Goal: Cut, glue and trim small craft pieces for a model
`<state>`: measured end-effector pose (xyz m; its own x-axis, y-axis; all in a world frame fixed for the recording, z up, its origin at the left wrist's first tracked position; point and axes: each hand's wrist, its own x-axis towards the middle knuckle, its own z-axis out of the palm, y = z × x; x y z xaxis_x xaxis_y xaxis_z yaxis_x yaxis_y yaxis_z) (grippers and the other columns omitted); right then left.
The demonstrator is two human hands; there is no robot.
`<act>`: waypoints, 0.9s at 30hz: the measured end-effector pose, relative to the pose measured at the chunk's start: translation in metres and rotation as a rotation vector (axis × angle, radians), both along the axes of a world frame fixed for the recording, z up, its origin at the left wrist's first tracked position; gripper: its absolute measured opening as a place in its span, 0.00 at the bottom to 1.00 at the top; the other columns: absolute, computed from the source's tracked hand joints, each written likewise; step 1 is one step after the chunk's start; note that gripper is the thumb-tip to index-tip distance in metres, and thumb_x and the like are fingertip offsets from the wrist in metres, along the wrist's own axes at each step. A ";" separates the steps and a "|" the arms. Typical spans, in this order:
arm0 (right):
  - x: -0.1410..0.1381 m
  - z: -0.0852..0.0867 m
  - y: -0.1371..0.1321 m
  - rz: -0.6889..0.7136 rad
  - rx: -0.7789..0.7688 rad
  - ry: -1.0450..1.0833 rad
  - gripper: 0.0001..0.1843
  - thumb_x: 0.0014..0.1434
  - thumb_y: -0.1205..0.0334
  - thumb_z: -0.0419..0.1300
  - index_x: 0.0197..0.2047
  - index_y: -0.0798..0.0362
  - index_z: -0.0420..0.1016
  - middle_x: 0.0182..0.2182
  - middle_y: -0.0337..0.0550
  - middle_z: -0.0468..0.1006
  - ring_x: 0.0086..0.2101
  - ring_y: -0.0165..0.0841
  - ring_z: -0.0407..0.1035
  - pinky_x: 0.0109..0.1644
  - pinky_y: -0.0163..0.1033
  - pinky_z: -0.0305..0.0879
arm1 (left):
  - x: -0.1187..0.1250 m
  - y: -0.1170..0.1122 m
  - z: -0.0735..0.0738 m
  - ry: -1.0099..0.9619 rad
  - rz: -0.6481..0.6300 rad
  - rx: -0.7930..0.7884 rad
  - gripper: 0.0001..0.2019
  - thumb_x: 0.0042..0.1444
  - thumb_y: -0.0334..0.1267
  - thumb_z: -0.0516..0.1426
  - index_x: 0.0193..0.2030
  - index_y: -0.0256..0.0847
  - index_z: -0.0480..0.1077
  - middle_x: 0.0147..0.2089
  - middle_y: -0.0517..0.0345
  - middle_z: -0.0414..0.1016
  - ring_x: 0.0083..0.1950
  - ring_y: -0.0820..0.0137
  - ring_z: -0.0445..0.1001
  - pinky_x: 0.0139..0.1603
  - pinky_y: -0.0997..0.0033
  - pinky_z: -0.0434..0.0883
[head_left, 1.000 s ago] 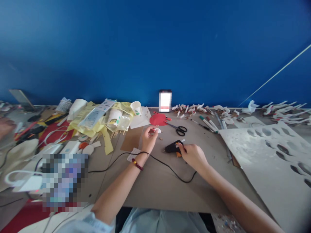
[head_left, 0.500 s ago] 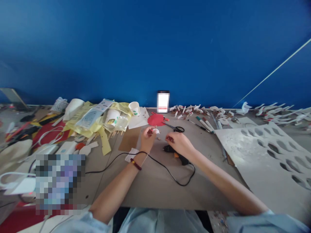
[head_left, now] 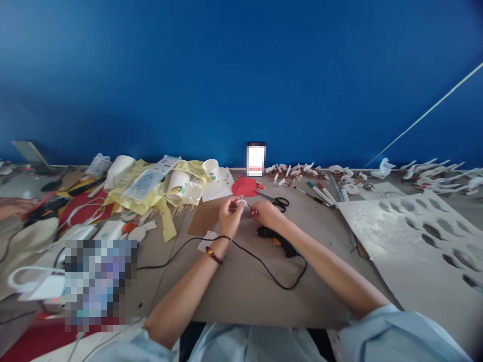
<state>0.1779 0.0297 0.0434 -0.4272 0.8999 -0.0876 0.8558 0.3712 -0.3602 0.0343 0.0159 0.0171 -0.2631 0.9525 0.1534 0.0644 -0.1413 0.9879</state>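
A small white piece with a bit of red (head_left: 242, 202), too small to name exactly, is pinched in my left hand (head_left: 230, 215) over the middle of the table. Close beside it on the right, my right hand (head_left: 266, 214) has its fingertips pressed together; what they hold, if anything, cannot be made out. Below my right hand lies a black hot glue gun (head_left: 281, 242) with an orange trigger, its black cord (head_left: 260, 261) looping across my left wrist. Beyond the hands are a red round sheet (head_left: 243, 187) and black-handled scissors (head_left: 279, 202).
Many small white and red pieces (head_left: 298, 172) line the wall. At right are markers (head_left: 320, 193) and a white board with oval holes (head_left: 381, 236). Yellow packaging (head_left: 143, 193), a paper cup (head_left: 211, 170) and cables crowd the left. Another person's hand (head_left: 13, 207) shows at far left.
My right hand has moved left and slightly up, close to my left hand, leaving the glue gun more exposed. Another person's hand has come into view at far left.
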 end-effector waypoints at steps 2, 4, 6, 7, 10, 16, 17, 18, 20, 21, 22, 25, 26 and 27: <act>-0.001 0.002 -0.002 0.002 0.013 -0.016 0.09 0.54 0.67 0.58 0.37 0.52 0.79 0.37 0.46 0.80 0.38 0.36 0.73 0.39 0.33 0.63 | 0.000 0.000 -0.001 0.003 -0.007 -0.006 0.10 0.48 0.40 0.61 0.37 0.40 0.72 0.31 0.59 0.74 0.30 0.73 0.71 0.35 0.73 0.68; -0.003 0.003 -0.004 0.000 0.026 -0.029 0.09 0.54 0.67 0.57 0.36 0.53 0.79 0.38 0.49 0.80 0.38 0.38 0.73 0.38 0.34 0.63 | 0.001 0.000 0.000 0.002 -0.013 -0.011 0.10 0.47 0.40 0.61 0.37 0.40 0.72 0.30 0.59 0.73 0.30 0.73 0.71 0.34 0.74 0.68; -0.005 0.004 -0.004 -0.002 0.038 -0.031 0.08 0.54 0.68 0.57 0.35 0.54 0.78 0.38 0.50 0.79 0.38 0.38 0.74 0.38 0.34 0.63 | 0.001 -0.001 0.001 -0.001 -0.016 -0.013 0.10 0.47 0.41 0.61 0.36 0.40 0.72 0.30 0.60 0.73 0.30 0.73 0.71 0.34 0.74 0.68; -0.004 0.004 -0.004 -0.003 0.043 -0.026 0.08 0.54 0.68 0.57 0.35 0.54 0.78 0.38 0.50 0.79 0.39 0.38 0.73 0.38 0.34 0.63 | 0.002 -0.001 0.001 -0.003 -0.016 -0.015 0.10 0.47 0.41 0.61 0.36 0.40 0.72 0.30 0.60 0.73 0.30 0.73 0.71 0.34 0.74 0.68; 0.002 0.003 -0.002 -0.035 0.071 0.021 0.07 0.54 0.67 0.57 0.33 0.53 0.77 0.35 0.47 0.80 0.37 0.37 0.74 0.38 0.34 0.64 | 0.002 -0.002 0.002 -0.026 -0.027 -0.021 0.11 0.47 0.41 0.61 0.37 0.39 0.72 0.30 0.59 0.73 0.30 0.74 0.70 0.34 0.74 0.68; 0.029 0.000 0.003 -0.276 -0.205 0.803 0.04 0.52 0.63 0.60 0.30 0.54 0.73 0.22 0.41 0.78 0.24 0.31 0.72 0.30 0.35 0.67 | 0.003 0.000 -0.005 -0.119 -0.078 -0.039 0.15 0.45 0.43 0.63 0.38 0.39 0.73 0.31 0.60 0.72 0.29 0.76 0.69 0.33 0.76 0.68; 0.032 0.001 0.003 -0.302 -0.266 0.910 0.06 0.50 0.61 0.62 0.30 0.55 0.73 0.22 0.41 0.78 0.24 0.31 0.72 0.29 0.35 0.68 | 0.004 0.001 -0.006 -0.131 -0.091 -0.046 0.15 0.45 0.44 0.63 0.38 0.39 0.73 0.31 0.61 0.71 0.29 0.76 0.69 0.32 0.76 0.68; 0.034 0.002 0.003 -0.315 -0.308 0.988 0.08 0.48 0.59 0.64 0.30 0.55 0.74 0.22 0.41 0.77 0.23 0.31 0.71 0.28 0.35 0.68 | 0.005 0.001 -0.006 -0.144 -0.107 -0.054 0.15 0.44 0.44 0.63 0.38 0.39 0.73 0.30 0.61 0.71 0.28 0.77 0.69 0.31 0.76 0.68; 0.036 0.005 0.002 -0.320 -0.342 1.085 0.10 0.45 0.58 0.66 0.29 0.55 0.75 0.21 0.40 0.77 0.23 0.29 0.70 0.28 0.34 0.68 | 0.007 0.000 -0.005 -0.176 -0.146 -0.071 0.16 0.43 0.45 0.64 0.37 0.39 0.73 0.29 0.62 0.70 0.27 0.77 0.69 0.29 0.76 0.68; 0.036 0.007 0.001 -0.324 -0.344 1.118 0.11 0.44 0.57 0.67 0.29 0.55 0.75 0.21 0.39 0.76 0.23 0.28 0.69 0.28 0.33 0.67 | 0.009 -0.001 -0.005 -0.190 -0.165 -0.079 0.16 0.42 0.45 0.65 0.37 0.39 0.73 0.28 0.62 0.70 0.27 0.77 0.69 0.28 0.76 0.68; 0.036 0.009 0.000 -0.331 -0.342 1.146 0.11 0.44 0.57 0.67 0.28 0.55 0.75 0.21 0.38 0.75 0.22 0.27 0.68 0.27 0.33 0.67 | 0.010 -0.001 -0.004 -0.202 -0.183 -0.085 0.16 0.42 0.45 0.65 0.36 0.39 0.73 0.28 0.62 0.69 0.27 0.76 0.69 0.28 0.76 0.69; 0.034 0.011 -0.002 -0.350 -0.340 1.218 0.11 0.44 0.56 0.67 0.28 0.55 0.75 0.21 0.37 0.74 0.22 0.25 0.67 0.28 0.32 0.68 | 0.012 -0.004 -0.002 -0.220 -0.234 -0.094 0.17 0.42 0.46 0.65 0.37 0.39 0.73 0.26 0.63 0.69 0.26 0.76 0.69 0.28 0.75 0.70; 0.033 0.012 -0.002 -0.349 -0.346 1.235 0.12 0.45 0.55 0.67 0.28 0.55 0.74 0.22 0.37 0.74 0.23 0.26 0.68 0.28 0.33 0.68 | 0.013 -0.005 -0.001 -0.225 -0.245 -0.094 0.17 0.42 0.46 0.65 0.37 0.38 0.73 0.27 0.63 0.69 0.26 0.76 0.69 0.28 0.75 0.70; 0.032 0.011 -0.002 -0.342 -0.353 1.246 0.12 0.45 0.54 0.67 0.28 0.55 0.74 0.22 0.38 0.75 0.24 0.27 0.69 0.28 0.33 0.68 | 0.013 -0.006 -0.001 -0.232 -0.254 -0.095 0.18 0.42 0.46 0.66 0.37 0.38 0.74 0.27 0.62 0.70 0.26 0.76 0.69 0.28 0.75 0.70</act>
<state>0.2099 0.0272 0.0547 -0.1512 0.9869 -0.0557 -0.0806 -0.0685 -0.9944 0.0473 0.0104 0.0162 -0.0338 0.9991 0.0248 -0.1886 -0.0307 0.9816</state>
